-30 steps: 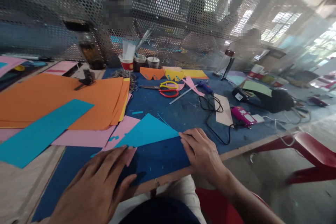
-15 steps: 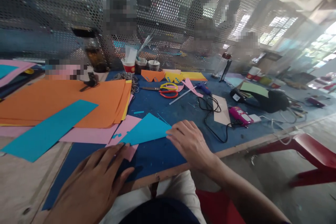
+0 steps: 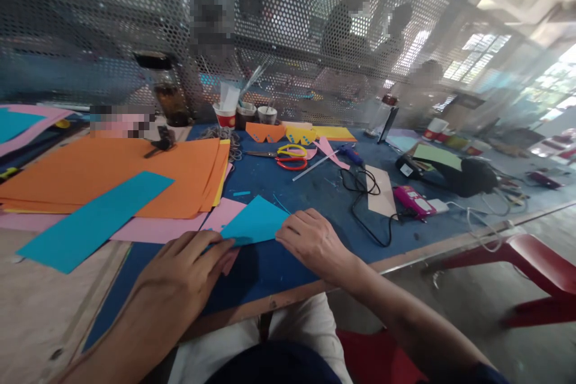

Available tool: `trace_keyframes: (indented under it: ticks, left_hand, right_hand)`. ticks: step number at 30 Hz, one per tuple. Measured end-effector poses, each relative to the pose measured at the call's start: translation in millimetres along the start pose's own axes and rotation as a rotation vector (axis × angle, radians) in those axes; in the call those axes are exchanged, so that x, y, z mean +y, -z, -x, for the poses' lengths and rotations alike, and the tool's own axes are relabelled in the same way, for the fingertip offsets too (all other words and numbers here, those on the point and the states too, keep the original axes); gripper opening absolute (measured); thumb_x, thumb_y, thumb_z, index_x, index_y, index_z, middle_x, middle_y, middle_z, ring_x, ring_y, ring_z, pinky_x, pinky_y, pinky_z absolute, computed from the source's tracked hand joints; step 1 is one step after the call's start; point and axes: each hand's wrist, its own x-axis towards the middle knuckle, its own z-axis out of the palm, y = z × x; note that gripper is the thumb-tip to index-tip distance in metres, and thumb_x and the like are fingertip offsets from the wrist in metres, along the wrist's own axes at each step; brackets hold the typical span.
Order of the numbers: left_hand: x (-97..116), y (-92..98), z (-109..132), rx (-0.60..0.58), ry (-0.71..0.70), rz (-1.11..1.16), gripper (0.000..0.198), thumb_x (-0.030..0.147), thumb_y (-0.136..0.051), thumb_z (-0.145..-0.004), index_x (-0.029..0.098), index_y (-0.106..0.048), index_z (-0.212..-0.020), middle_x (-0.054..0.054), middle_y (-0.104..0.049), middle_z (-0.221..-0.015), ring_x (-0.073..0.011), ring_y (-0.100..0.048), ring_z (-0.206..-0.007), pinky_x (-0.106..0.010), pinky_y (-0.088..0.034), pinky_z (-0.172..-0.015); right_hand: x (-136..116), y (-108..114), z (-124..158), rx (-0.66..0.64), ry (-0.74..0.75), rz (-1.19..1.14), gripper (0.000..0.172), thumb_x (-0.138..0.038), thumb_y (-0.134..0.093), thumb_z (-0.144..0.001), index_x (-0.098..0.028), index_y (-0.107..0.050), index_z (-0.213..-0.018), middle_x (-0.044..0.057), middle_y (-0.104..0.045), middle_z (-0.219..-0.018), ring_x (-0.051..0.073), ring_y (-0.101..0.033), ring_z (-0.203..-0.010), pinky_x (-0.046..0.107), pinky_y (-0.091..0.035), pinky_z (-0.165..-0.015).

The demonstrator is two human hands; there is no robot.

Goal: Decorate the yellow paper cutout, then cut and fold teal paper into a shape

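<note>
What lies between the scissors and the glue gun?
The head view shows a pink paper strip and a thin pale stick between the scissors and the glue gun.

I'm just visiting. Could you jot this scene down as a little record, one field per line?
Left hand: at the left corner of a blue paper piece
Right hand: at the piece's right end; whether it pinches or presses is unclear
Surface: blue tabletop
Beyond the piece: scissors with one yellow and one red handle
To the left: orange sheets, with a long blue strip lying across their near edge
To the right: magenta item
Background: perforated screen, people dimly visible through it
</note>
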Motion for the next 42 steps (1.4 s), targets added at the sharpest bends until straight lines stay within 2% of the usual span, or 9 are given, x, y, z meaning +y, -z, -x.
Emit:
trace_keyframes:
  ticks: [4, 9, 14, 20, 27, 30, 34, 38, 42]
  left_hand:
    - [1.8, -3.8, -15.9, -0.011, -0.071, 0.072, 0.034, 0.022, -0.042, -0.109, 0.02, -0.076, -0.101, -0.006, -0.071, -0.095, -0.0224, -0.065, -0.085, -0.037, -0.051, -0.078]
    - [-1.1, -5.8, -19.7, -0.079, -0.054, 0.161, 0.033, 0.021, -0.043, -0.109, 0.02, -0.073, -0.095, -0.003, -0.067, -0.09, -0.0207, -0.061, -0.084, -0.035, -0.048, -0.079]
    - [-2.7, -6.0, -20.7, -0.127, -0.042, 0.214, 0.034, 0.022, -0.041, -0.109, 0.021, -0.069, -0.09, -0.003, -0.064, -0.086, -0.0211, -0.058, -0.081, -0.036, -0.043, -0.078]
    - [-5.2, -7.5, -19.4, -0.211, 0.04, 0.283, 0.037, 0.022, -0.039, -0.108, 0.022, -0.064, -0.08, -0.002, -0.06, -0.082, -0.0201, -0.056, -0.077, -0.036, -0.039, -0.074]
    - [-12.2, -7.6, -27.1, -0.305, 0.151, 0.405, 0.038, 0.029, -0.041, -0.107, 0.023, -0.06, -0.075, 0.001, -0.06, -0.078, -0.0171, -0.059, -0.074, -0.032, -0.041, -0.072]
    - [-12.8, -8.2, -29.3, -0.311, 0.185, 0.384, 0.038, 0.029, -0.041, -0.108, 0.024, -0.061, -0.077, 0.001, -0.061, -0.08, -0.0174, -0.06, -0.076, -0.032, -0.041, -0.071]
    - [-12.9, -9.8, -28.1, -0.277, 0.13, 0.328, 0.035, 0.027, -0.042, -0.107, 0.023, -0.066, -0.082, -0.001, -0.062, -0.083, -0.0195, -0.06, -0.079, -0.034, -0.042, -0.073]
    - [-5.7, -8.8, -23.7, -0.207, 0.018, 0.202, 0.034, 0.012, -0.04, -0.103, 0.02, -0.068, -0.086, -0.005, -0.063, -0.086, -0.0236, -0.057, -0.083, -0.04, -0.043, -0.079]
    - [7.0, -9.0, -15.2, -0.14, -0.014, 0.055, 0.037, 0.002, -0.037, -0.098, 0.018, -0.069, -0.089, -0.008, -0.064, -0.091, -0.0258, -0.058, -0.085, -0.042, -0.046, -0.079]
  right_hand:
    - [1.0, 0.3, 3.8, -0.021, 0.036, -0.017, 0.012, -0.019, -0.059, -0.107, -0.02, -0.068, -0.1, 0.003, -0.069, -0.094, 0.02, -0.057, -0.087, 0.037, -0.037, -0.079]
    - [0.8, 1.8, 5.8, -0.033, 0.059, -0.055, 0.012, -0.015, -0.057, -0.107, -0.02, -0.068, -0.102, 0.004, -0.069, -0.096, 0.02, -0.058, -0.09, 0.037, -0.037, -0.081]
    - [0.3, 7.6, 0.3, -0.035, 0.039, -0.084, 0.022, -0.021, -0.051, -0.111, -0.018, -0.069, -0.098, 0.005, -0.07, -0.094, 0.02, -0.059, -0.087, 0.036, -0.036, -0.079]
    - [1.5, 12.5, -3.2, -0.116, -0.063, -0.221, 0.019, -0.027, -0.058, -0.109, -0.017, -0.072, -0.101, 0.005, -0.07, -0.099, 0.02, -0.062, -0.092, 0.034, -0.04, -0.08]
    - [3.2, 8.6, -8.0, -0.132, -0.23, -0.371, 0.014, -0.027, -0.067, -0.104, -0.019, -0.075, -0.097, 0.003, -0.072, -0.095, 0.019, -0.066, -0.092, 0.031, -0.045, -0.083]
    - [2.9, 7.9, -10.3, -0.139, -0.271, -0.406, 0.011, -0.025, -0.068, -0.103, -0.018, -0.074, -0.096, 0.004, -0.072, -0.096, 0.018, -0.065, -0.092, 0.03, -0.047, -0.084]
    - [1.7, 6.6, -10.9, -0.127, -0.29, -0.444, 0.009, -0.022, -0.068, -0.103, -0.016, -0.073, -0.097, 0.004, -0.071, -0.099, 0.018, -0.065, -0.096, 0.029, -0.048, -0.087]
    - [-0.4, 4.6, -9.8, -0.117, -0.285, -0.395, 0.008, -0.022, -0.068, -0.103, -0.017, -0.07, -0.098, 0.005, -0.07, -0.101, 0.02, -0.062, -0.097, 0.031, -0.048, -0.086]
    - [-4.1, 2.9, -7.7, -0.097, -0.258, -0.267, 0.011, -0.026, -0.064, -0.106, -0.019, -0.069, -0.098, 0.005, -0.069, -0.103, 0.022, -0.059, -0.098, 0.035, -0.046, -0.085]
